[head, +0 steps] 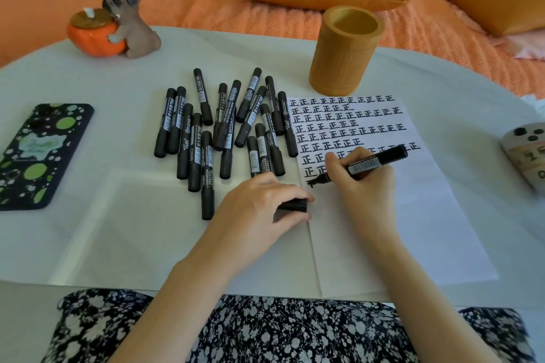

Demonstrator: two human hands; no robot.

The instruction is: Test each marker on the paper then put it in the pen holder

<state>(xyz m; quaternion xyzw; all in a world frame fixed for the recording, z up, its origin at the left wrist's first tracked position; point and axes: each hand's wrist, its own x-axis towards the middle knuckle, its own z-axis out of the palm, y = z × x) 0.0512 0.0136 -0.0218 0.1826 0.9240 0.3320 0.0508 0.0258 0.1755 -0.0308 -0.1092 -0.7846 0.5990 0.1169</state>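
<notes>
Upper right of centre, the pen holder (pixel 343 53) stands upright, bare inner wall showing. Right hand (pixel 365 183) grips a marker (pixel 380 159), tip on the paper (pixel 427 215) mid-frame; left hand (pixel 259 203) beside it pinches the cap (pixel 293 205)

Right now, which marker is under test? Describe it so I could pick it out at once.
Find the white paper covered in rows of black characters, in front of the tan pen holder. At the lowest written row the right hand holds one black marker, tip on the paper. Unlike the capped markers lying in the pile to the left, it is uncapped and tilted.
</notes>
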